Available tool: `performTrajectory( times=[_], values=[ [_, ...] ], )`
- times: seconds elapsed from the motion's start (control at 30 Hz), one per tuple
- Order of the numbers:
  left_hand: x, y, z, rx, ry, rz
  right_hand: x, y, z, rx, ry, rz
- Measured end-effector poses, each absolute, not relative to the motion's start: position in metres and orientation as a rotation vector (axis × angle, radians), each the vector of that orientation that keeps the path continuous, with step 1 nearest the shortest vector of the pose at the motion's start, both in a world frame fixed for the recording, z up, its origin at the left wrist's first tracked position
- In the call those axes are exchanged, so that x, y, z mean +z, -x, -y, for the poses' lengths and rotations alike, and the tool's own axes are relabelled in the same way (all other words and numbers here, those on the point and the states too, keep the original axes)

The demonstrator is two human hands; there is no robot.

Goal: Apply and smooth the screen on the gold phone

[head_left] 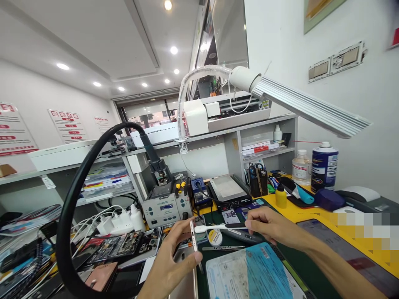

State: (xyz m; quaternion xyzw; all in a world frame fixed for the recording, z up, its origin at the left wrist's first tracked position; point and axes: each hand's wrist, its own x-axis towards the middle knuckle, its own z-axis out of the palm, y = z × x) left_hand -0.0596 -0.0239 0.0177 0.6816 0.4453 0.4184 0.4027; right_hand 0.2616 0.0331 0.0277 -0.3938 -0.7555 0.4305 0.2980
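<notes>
My left hand grips a slim phone on its edge, thumb on one side and fingers behind it, low in the centre. My right hand pinches the thin handle of a white swab-like tool whose padded tip points left, close to the phone's upper end. Both hands hover over a dark green work mat. A light blue worn pad lies just below the hands.
A thick black hose loops at the left. A grey soldering station, a heating plate, bottles, chargers and opened phones crowd the bench. A long lamp arm hangs overhead at right.
</notes>
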Motion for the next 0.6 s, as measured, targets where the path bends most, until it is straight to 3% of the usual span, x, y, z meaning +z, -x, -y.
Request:
performTrajectory(
  times=[0.6],
  values=[
    [0.0178,0.0585,0.0243,1.080,-1.714,-1.093,0.0308,-0.2631,-0.0324,1.122,1.050,2.008]
  ],
)
